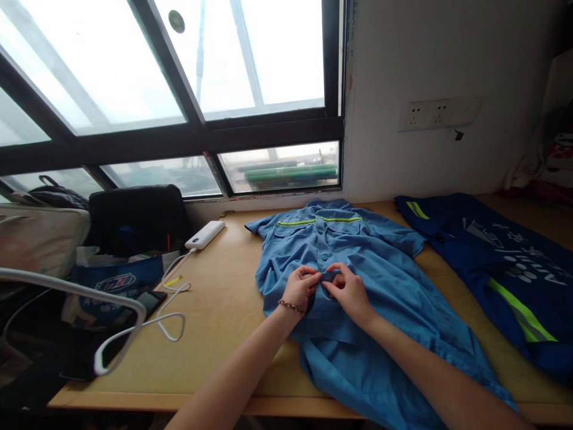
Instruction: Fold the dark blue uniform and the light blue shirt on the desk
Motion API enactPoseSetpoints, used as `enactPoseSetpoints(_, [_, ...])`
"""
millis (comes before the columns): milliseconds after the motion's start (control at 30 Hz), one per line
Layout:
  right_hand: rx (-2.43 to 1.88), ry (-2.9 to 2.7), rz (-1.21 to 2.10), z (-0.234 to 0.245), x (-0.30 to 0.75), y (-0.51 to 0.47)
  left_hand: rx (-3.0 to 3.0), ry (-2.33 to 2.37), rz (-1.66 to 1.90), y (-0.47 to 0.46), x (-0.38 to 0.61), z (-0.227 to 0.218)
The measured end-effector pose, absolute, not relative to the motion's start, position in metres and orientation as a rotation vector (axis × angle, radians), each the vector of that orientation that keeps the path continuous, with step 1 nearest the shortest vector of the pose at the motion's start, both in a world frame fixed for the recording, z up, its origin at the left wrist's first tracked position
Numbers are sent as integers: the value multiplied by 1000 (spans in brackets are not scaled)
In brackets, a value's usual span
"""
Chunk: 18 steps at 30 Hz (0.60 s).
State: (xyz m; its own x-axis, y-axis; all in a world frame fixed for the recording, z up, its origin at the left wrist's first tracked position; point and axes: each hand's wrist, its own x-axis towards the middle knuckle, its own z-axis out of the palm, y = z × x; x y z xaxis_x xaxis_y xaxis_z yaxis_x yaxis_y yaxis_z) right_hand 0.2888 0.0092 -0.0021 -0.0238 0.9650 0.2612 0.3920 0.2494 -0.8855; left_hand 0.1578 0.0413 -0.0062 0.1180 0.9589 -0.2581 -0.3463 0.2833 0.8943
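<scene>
The blue garment (394, 278) lies on the worktop (215, 334), right of the power bank (205, 235); left hand (301, 288) and right hand (351, 289) both grip its front, fingers pinched; the upper front seems closed; what remains lower down is hidden.

There are two blue garments (398, 286), one white power bank (205, 235) and one bracelet (290, 306).
</scene>
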Motion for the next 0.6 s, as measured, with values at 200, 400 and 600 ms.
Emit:
enactPoseSetpoints(200, [-1242,-1598,801,-3,286,7,710,993,1191,41,160,-10])
enactPoseSetpoints(400, [-1159,-1432,912,-8,287,11,902,891,1203,40,160,-11])
enactPoseSetpoints(600, [-1180,-1446,852,-12,290,16,1087,856,1225,39,162,-13])
